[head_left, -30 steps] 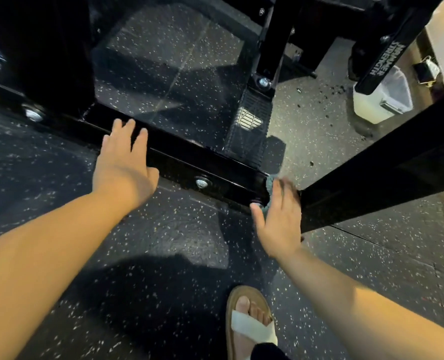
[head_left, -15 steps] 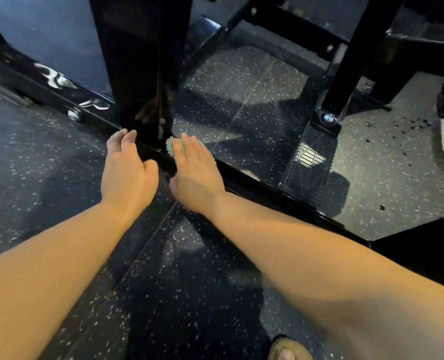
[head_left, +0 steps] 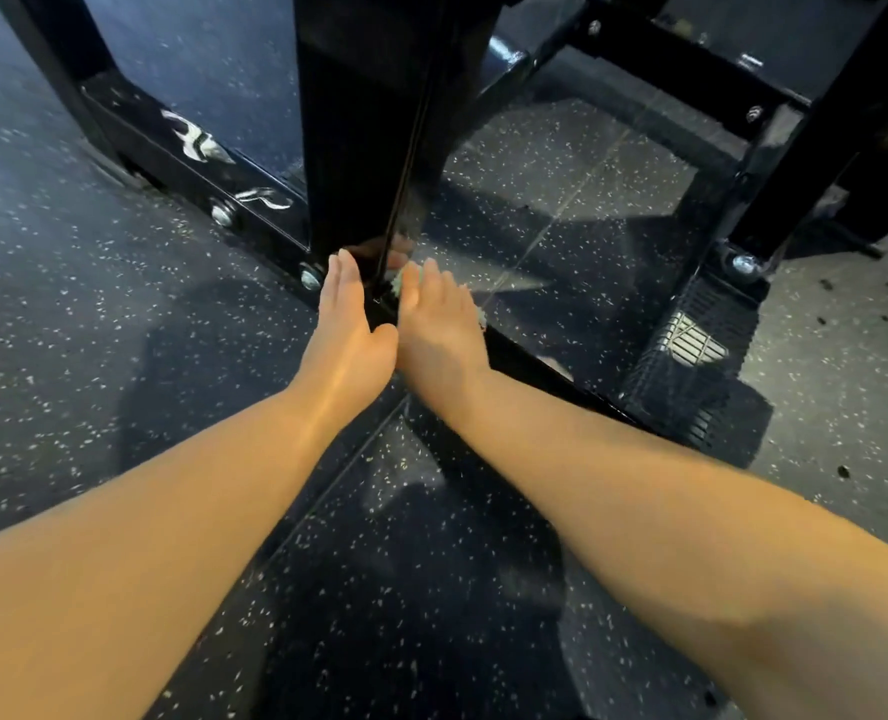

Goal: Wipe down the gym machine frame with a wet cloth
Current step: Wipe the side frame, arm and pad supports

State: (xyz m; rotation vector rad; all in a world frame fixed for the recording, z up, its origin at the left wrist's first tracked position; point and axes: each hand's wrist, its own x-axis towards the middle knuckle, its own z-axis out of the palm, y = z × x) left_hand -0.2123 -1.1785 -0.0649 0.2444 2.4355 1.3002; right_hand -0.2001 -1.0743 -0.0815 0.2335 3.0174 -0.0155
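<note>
Down near the speckled floor (head_left: pixel 120 356), both hands lie side by side on the low black frame bar (head_left: pixel 255 220), at the foot of its upright post (head_left: pixel 364 122). Flat and straight-fingered, the left hand (head_left: pixel 346 330) holds nothing. With straight fingers too, the right hand (head_left: pixel 439 330) presses the pale green cloth (head_left: pixel 402 279), mostly hidden beneath it, onto the bar.
</note>
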